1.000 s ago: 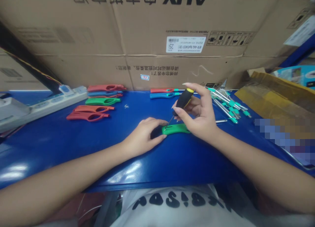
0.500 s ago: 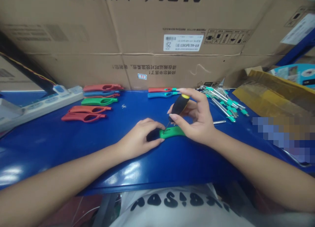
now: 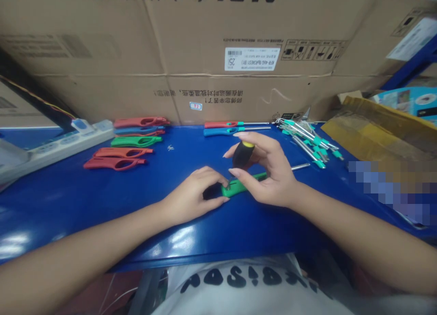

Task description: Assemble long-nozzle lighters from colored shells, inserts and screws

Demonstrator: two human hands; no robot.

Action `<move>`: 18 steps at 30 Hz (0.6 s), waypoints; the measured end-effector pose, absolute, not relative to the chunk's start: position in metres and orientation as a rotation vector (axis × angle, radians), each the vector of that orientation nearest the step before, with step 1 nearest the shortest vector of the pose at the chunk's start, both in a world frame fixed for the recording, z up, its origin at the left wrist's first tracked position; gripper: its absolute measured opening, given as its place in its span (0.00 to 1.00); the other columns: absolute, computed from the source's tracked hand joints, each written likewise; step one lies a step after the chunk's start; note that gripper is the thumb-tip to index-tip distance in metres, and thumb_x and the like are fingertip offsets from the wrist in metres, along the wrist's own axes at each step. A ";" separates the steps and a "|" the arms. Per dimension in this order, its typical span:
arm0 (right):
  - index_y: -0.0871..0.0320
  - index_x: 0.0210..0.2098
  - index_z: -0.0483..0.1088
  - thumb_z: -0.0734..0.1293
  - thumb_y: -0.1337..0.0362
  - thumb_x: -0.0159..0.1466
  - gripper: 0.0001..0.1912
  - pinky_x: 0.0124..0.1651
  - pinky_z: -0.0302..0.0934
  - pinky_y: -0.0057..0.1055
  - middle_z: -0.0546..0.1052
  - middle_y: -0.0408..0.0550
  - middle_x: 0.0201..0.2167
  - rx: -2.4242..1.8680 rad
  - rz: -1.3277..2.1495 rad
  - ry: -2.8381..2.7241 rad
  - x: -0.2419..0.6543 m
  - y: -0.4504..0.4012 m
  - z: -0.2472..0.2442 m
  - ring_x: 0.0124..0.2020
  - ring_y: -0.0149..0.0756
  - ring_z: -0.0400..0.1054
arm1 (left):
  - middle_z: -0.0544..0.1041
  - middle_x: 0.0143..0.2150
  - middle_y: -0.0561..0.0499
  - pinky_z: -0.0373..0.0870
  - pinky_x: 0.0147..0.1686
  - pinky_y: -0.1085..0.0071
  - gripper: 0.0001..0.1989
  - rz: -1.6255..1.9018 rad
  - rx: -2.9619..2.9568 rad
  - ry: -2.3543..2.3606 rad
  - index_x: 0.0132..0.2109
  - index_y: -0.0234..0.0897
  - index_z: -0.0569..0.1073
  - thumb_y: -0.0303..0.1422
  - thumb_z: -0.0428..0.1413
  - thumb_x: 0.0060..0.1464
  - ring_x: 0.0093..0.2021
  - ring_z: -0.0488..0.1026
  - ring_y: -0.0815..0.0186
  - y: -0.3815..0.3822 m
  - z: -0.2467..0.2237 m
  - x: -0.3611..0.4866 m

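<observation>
A green long-necked lighter (image 3: 235,188) lies on the blue table in front of me, its metal tube pointing right. My left hand (image 3: 195,191) pinches the handle's left end between thumb and fingers. My right hand (image 3: 269,171) grips a screwdriver (image 3: 243,154) with a black and yellow handle, tilted over that same end. The screwdriver's tip meets the lighter close to my left fingertips; whether it sits in a screw is too small to tell. My right hand hides part of the lighter's middle.
Several red, blue, green and orange lighter handles (image 3: 123,141) lie at left beside a white power strip (image 3: 61,144). Tiny screws (image 3: 170,147) lie near them. Two lighters (image 3: 221,128) rest by the cardboard wall (image 3: 191,55). Metal tubes with green ends (image 3: 312,144) are piled at right.
My right hand and the screwdriver have dropped slightly, and the fingers on its handle have shifted. The green lighter has turned a little. My left hand keeps its hold.
</observation>
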State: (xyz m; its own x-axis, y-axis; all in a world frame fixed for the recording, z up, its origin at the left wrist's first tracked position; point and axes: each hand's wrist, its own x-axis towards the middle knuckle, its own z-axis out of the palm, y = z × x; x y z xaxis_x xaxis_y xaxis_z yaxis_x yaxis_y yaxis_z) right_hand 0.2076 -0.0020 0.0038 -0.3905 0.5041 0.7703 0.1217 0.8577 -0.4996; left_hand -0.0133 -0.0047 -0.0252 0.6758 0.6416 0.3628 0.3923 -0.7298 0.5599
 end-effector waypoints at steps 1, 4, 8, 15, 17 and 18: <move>0.50 0.66 0.56 0.69 0.71 0.65 0.34 0.43 0.76 0.36 0.70 0.54 0.60 -0.446 0.438 -1.970 0.207 -0.002 0.004 0.50 0.40 0.75 | 0.78 0.44 0.51 0.69 0.49 0.65 0.09 0.772 2.458 0.800 0.46 0.38 0.73 0.32 0.62 0.60 0.46 0.73 0.63 -0.005 -0.026 -0.013; 0.49 0.67 0.54 0.69 0.68 0.66 0.33 0.36 0.76 0.32 0.70 0.53 0.60 -0.465 0.423 -1.999 0.207 -0.001 0.002 0.44 0.36 0.76 | 0.78 0.44 0.51 0.69 0.49 0.65 0.09 0.777 2.478 0.792 0.47 0.38 0.72 0.32 0.62 0.60 0.45 0.73 0.63 -0.006 -0.026 -0.014; 0.49 0.64 0.58 0.73 0.62 0.64 0.33 0.35 0.76 0.32 0.76 0.50 0.53 -0.520 0.185 -1.978 0.207 0.000 0.001 0.35 0.34 0.76 | 0.78 0.45 0.49 0.69 0.49 0.64 0.09 0.746 2.488 0.776 0.47 0.37 0.73 0.33 0.61 0.61 0.47 0.74 0.62 -0.007 -0.024 -0.013; 0.55 0.69 0.54 0.57 0.66 0.74 0.25 0.35 0.73 0.28 0.76 0.52 0.54 -0.577 0.450 -2.116 0.214 -0.007 0.025 0.31 0.27 0.74 | 0.78 0.50 0.46 0.69 0.52 0.59 0.17 0.668 2.486 0.823 0.54 0.38 0.71 0.35 0.62 0.60 0.50 0.74 0.57 -0.008 -0.023 -0.012; 0.56 0.67 0.60 0.61 0.65 0.73 0.23 0.34 0.72 0.27 0.77 0.51 0.54 -0.586 0.397 -2.143 0.216 -0.007 0.030 0.29 0.26 0.73 | 0.77 0.53 0.45 0.69 0.55 0.57 0.19 0.642 2.485 0.813 0.57 0.38 0.70 0.36 0.61 0.61 0.53 0.73 0.56 -0.008 -0.025 -0.012; 0.56 0.63 0.65 0.65 0.63 0.71 0.21 0.36 0.72 0.27 0.78 0.50 0.52 -0.577 0.273 -2.131 0.216 -0.007 0.032 0.30 0.27 0.73 | 0.77 0.55 0.45 0.69 0.56 0.57 0.19 0.642 2.487 0.791 0.58 0.39 0.70 0.35 0.61 0.62 0.55 0.72 0.56 -0.007 -0.026 -0.013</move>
